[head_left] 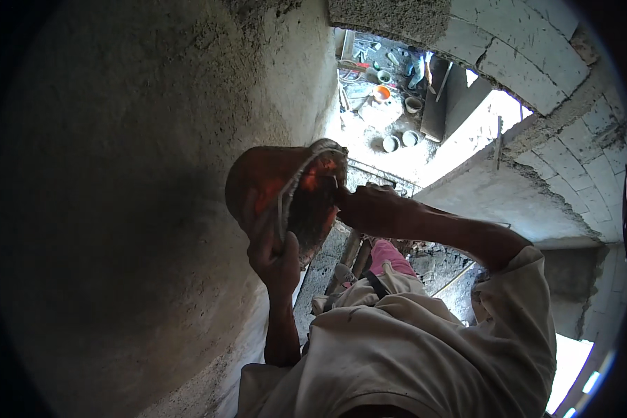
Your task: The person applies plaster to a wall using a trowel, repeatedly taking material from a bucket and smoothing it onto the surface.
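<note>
In front of my chest, against the wall side, an orange bucket (261,175) is tipped so that its mouth faces right. Its rim is crusted pale grey, and dark residue coats the inside. My left hand (275,256) grips the bucket's lower side, thumb by the rim and fingers spread along the outer wall. At the mouth, my right hand (370,207) is closed with its fingertips at the inner edge. Whatever those fingers hold is hidden in shadow.
A rough plastered wall (139,209) fills the left. Far below, several buckets (391,143) and an orange-rimmed bucket (381,93) stand on a cluttered floor near another person (417,70) in blue. Pale block walls (519,56) with broken edges rise at right.
</note>
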`<state>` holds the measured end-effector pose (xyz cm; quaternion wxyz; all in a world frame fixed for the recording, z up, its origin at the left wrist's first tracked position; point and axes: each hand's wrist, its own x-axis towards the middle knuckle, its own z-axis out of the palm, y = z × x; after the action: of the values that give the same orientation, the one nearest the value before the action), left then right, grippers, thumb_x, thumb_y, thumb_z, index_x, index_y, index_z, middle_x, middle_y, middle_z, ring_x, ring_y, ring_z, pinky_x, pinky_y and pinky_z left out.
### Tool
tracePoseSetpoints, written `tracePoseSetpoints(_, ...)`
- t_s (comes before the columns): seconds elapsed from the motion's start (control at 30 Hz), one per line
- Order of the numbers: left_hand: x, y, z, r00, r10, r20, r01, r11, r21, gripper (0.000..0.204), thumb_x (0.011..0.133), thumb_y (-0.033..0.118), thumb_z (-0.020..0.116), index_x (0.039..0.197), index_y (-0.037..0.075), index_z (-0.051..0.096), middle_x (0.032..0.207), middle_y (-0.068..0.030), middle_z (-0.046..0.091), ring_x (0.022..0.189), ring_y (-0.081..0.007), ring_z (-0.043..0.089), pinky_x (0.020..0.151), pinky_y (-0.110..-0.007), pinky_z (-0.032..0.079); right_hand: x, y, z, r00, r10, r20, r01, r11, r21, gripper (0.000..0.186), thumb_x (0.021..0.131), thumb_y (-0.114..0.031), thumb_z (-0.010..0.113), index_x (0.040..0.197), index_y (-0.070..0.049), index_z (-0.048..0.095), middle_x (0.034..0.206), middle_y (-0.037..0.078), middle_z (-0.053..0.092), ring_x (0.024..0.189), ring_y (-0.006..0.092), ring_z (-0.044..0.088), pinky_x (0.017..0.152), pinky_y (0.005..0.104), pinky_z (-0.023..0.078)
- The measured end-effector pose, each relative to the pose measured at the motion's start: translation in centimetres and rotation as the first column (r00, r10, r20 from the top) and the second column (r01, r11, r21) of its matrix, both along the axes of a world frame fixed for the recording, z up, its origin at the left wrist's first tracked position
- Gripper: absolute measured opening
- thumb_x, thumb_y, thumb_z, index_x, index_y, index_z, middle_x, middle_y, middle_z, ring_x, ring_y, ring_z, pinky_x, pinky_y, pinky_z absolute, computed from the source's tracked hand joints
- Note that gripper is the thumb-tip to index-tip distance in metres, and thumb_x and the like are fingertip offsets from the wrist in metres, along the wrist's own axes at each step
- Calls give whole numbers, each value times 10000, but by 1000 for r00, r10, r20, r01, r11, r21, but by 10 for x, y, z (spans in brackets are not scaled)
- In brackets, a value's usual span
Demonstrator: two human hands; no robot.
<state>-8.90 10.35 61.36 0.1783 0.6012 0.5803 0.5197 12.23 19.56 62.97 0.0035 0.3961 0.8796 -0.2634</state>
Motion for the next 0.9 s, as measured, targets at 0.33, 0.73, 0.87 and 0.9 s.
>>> tracePoseSetpoints(0.33, 11, 10, -39, 916, -23, 400, 151, 945, -292, 394, 700, 51, 671, 1082, -45, 651, 799, -47, 620, 768, -129, 602, 692, -294, 485, 66, -15, -88, 912, -391, -126, -87, 117, -989, 491, 999, -468, 476, 1371, -147, 493, 765, 7, 559, 602, 102, 579, 525, 255, 474)
tracePoseSetpoints(0.73, -34, 31, -75, 185, 89, 979, -9, 996, -89, 597, 641, -40, 570, 1237, -7, 550, 1203, -147, 608, 1122, -302, 591, 959, -396, 494, 59, -55, -9, 315, -873, -372, -812, -45, -582, 447, 1034, -421, 378, 1359, -121, 446, 739, 38, 465, 480, 70, 414, 381, 189, 331)
tracePoseSetpoints(0.87, -52, 4, -85, 163, 161, 973, -8, 987, -162, 541, 650, -14, 566, 1190, 6, 581, 1184, -142, 616, 1106, -311, 592, 981, -424, 480, 93, -32, 106, -6, -603, -798, -65, 796, -601, 425, 981, -513, 457, 959, -89, 459, 655, 50, 533, 434, 127, 490, 387, 235, 386)
tracePoseSetpoints(0.9, -51, -7, -84, 179, 186, 966, -12, 982, -187, 513, 652, -7, 563, 1164, 10, 598, 1172, -138, 621, 1093, -309, 595, 988, -431, 473, 100, -15, 127, -48, -425, -904, 199, 883, -426, 424, 980, -515, 460, 966, -91, 466, 655, 49, 545, 448, 118, 509, 398, 241, 409)
